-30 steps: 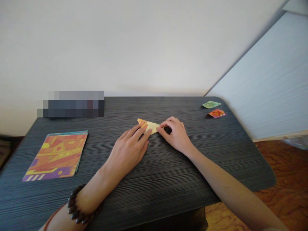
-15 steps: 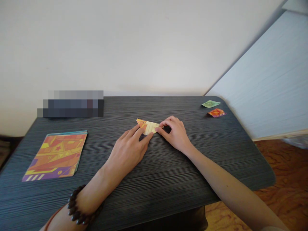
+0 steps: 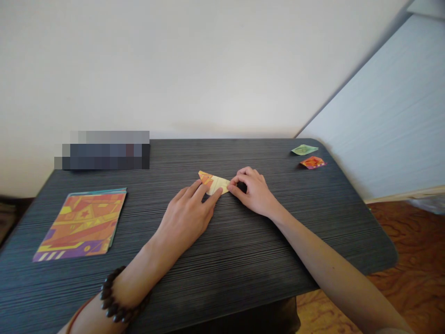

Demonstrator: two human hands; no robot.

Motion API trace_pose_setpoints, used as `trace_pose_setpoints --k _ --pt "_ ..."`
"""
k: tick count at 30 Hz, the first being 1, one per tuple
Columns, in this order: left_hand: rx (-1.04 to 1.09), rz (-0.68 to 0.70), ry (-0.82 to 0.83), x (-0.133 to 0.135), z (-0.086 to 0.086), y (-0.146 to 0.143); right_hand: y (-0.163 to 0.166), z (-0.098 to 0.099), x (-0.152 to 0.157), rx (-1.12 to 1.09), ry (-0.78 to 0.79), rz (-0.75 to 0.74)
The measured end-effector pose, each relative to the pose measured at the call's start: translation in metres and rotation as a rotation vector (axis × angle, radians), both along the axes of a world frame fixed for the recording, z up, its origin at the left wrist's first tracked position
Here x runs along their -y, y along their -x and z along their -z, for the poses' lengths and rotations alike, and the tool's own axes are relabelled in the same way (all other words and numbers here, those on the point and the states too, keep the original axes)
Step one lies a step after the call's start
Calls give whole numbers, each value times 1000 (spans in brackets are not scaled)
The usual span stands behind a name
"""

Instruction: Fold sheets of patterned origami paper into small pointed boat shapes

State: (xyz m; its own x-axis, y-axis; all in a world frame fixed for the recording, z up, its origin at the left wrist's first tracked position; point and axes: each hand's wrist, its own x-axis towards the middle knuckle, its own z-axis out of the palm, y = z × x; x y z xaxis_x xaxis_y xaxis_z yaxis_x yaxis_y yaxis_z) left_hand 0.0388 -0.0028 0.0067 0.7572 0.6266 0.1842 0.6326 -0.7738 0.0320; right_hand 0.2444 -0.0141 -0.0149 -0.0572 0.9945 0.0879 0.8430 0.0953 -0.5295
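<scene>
A small piece of folded origami paper (image 3: 217,184), pale yellow with an orange patterned left end, lies on the dark table in front of me. My left hand (image 3: 189,208) holds it down, the thumb on its near edge and the fingertips at its left part. At the paper's right tip, my right hand (image 3: 252,190) pinches with thumb and forefinger. Fingers partly cover both ends of the paper. A dark bead bracelet (image 3: 114,297) circles my left wrist.
On the left lies a stack of patterned square paper (image 3: 81,225), orange and purple on top. Two folded paper pieces, one green (image 3: 305,150) and one orange-red (image 3: 313,162), rest at the far right. A blurred-out object (image 3: 104,155) stands at the back left of the table (image 3: 243,273).
My right hand's pinching fingertips have shifted slightly right toward the paper's tip. The left hand stays nearly in place, its thumb moved slightly on the paper.
</scene>
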Motion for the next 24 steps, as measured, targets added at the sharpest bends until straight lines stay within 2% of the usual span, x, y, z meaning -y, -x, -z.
trace_pose_setpoints --k 24 --pt "-22 2 -11 0 0 -3 3 6 -1 -10 -46 88"
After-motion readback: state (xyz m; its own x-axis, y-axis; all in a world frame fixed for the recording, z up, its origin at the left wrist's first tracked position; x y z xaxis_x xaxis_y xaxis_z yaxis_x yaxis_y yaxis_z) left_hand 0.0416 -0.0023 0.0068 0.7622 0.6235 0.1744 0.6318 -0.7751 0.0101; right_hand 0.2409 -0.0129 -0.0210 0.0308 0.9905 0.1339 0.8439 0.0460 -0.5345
